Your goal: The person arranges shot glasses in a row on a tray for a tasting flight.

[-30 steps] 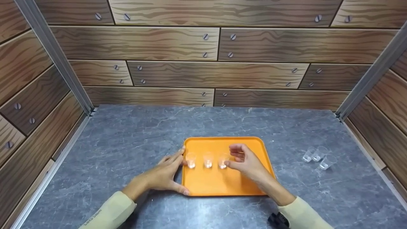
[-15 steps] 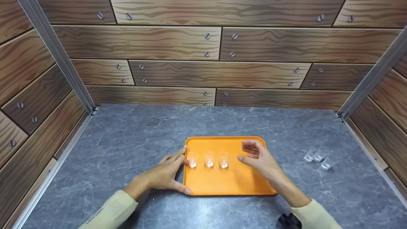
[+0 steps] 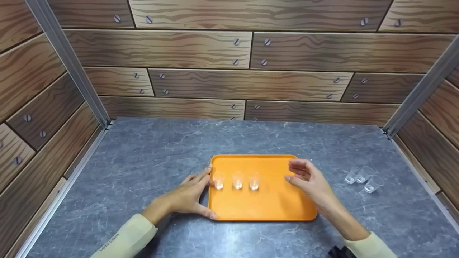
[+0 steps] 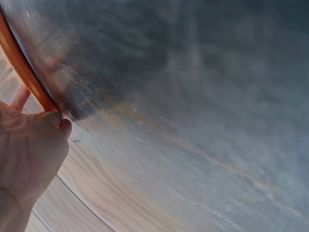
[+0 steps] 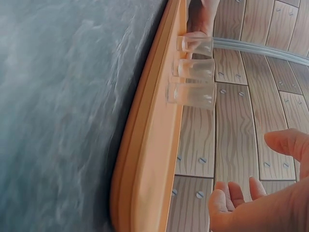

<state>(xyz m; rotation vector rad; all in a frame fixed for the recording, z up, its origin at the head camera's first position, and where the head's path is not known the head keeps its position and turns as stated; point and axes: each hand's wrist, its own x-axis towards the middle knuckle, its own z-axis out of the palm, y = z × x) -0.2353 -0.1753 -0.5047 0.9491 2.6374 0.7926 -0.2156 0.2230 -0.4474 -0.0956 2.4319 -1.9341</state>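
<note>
Three clear plastic cups stand upright in a row on the orange tray [image 3: 265, 211] in the head view: a left cup [image 3: 218, 182], a middle cup [image 3: 237, 181] and a right cup [image 3: 254, 182]. My left hand [image 3: 188, 197] rests against the tray's left edge, fingers by the left cup and thumb at the near corner. In the left wrist view the left hand [image 4: 31, 150] touches the tray rim [image 4: 24, 67]. Over the tray's right side hovers my right hand [image 3: 312, 184], holding nothing, its fingers loosely bent and apart from the thumb [image 5: 280, 140].
Several wood-patterned panels wall the grey marbled table [image 3: 161, 143] at the back and sides. Right of the tray, three more clear cups sit close together: a left one [image 3: 350, 177], a middle one [image 3: 363, 175] and a right one [image 3: 373, 185].
My right hand has let go of the right cup in the row and moved right, towards the tray's right edge. The left hand stays at the tray's left edge.
</note>
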